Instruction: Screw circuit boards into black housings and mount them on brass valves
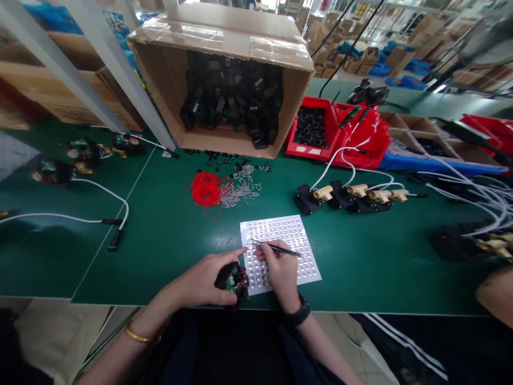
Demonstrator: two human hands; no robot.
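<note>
My left hand [208, 280] is closed around a black housing with a green circuit board [233, 279] and red wires inside, near the front edge of the table. Its index finger stretches out to the left edge of a white sheet [306, 264] covered in rows of small round silvery dots. In my right hand [282, 270] is a pair of dark tweezers [284, 249], held like a pen above the sheet. The tips of the tweezers point left, over the upper left part of the sheet. Whether they touch a dot is too small to tell.
Behind the sheet lie a coil of red wire [206, 188] and a pile of small screws [240, 192]. A cardboard box [160, 80] of black parts stands at the back. Black units with brass fittings [323, 193] sit to the right, near red bins [310, 152]. Another person's arm [497, 294] shows at far right.
</note>
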